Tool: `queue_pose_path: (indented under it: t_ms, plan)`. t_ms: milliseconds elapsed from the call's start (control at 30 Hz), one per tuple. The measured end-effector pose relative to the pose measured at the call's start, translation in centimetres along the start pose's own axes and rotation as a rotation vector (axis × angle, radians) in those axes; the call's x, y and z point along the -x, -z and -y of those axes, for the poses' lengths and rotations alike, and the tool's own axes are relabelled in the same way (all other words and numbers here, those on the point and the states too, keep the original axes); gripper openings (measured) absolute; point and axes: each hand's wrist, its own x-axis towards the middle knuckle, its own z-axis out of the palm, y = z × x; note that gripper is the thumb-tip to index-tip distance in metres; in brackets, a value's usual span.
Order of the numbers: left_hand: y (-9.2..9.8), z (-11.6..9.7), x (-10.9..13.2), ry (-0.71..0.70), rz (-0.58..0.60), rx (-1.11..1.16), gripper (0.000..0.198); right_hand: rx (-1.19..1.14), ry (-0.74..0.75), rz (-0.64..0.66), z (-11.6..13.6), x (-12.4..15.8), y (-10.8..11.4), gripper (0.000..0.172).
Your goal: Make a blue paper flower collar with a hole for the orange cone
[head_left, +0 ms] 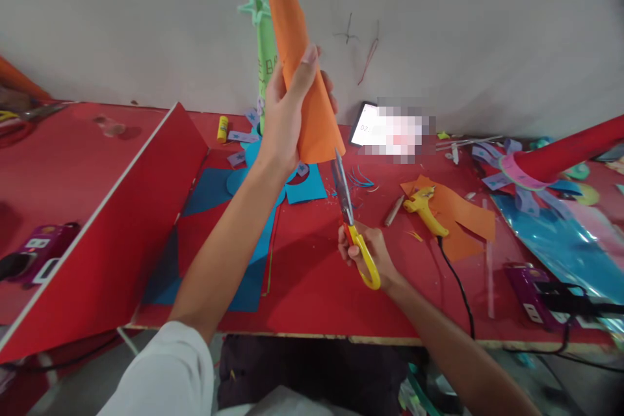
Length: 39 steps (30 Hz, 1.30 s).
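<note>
Two hands work above a red table (302,286) set against a pale wall. At the table's left edge a large red sheet (107,227) of stiff card leans up at a slant, white along its rim, with a purple device (41,250) beyond it. Flat blue paper (244,234) lies under the raised forearm, and a yellow glue stick (222,129) sits near the back edge, beside a green paper tube (266,52) with a star-shaped top that stands by the wall.

The left hand (287,117) is closed around an orange paper cone (302,71), smooth and matte, held upright in the air with its point running out of the top of the view. The right hand (365,253) grips yellow-handled scissors (351,221), whose metal blades are slightly parted and touch the cone's lower rim (just above the table's middle).

Right of the scissors lie a pencil stub (394,209), a yellow glue gun (426,208) on orange paper scraps (463,221), and its black cord (455,279) running off the front edge. A red cone (565,153) with a purple band lies at the right end over shiny blue foil (560,240). Bare red surface shows along the front edge, below the scissors.
</note>
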Motion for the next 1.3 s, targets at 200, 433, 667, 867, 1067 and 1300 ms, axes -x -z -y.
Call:
queue_pose_path:
  t_ms: [200,433,667,867,1067,1300]
  plan:
    - [0.1,-0.1,0.0,0.033,-0.053,-0.041,0.021,0.024,-0.011,-0.001,0.4,-0.1,-0.1,0.077]
    - [-0.2,-0.1,0.2,0.033,-0.039,-0.068,0.024,-0.028,-0.068,-0.028,0.7,-0.2,-0.2,0.077]
    - [-0.3,-0.2,0.2,0.091,-0.065,-0.055,0.021,-0.057,-0.085,-0.034,0.6,-0.1,-0.2,0.072]
    - [-0.4,-0.3,0.3,0.085,-0.078,-0.030,0.017,-0.071,-0.129,-0.059,0.4,-0.1,-0.3,0.065]
    - [-0.6,-0.5,0.1,0.043,-0.091,-0.082,0.022,-0.009,0.030,-0.018,0.3,-0.8,-0.8,0.080]
    - [-0.5,-1.3,0.2,0.019,-0.161,-0.102,0.021,0.055,0.085,0.007,-0.4,-0.5,-0.3,0.081]
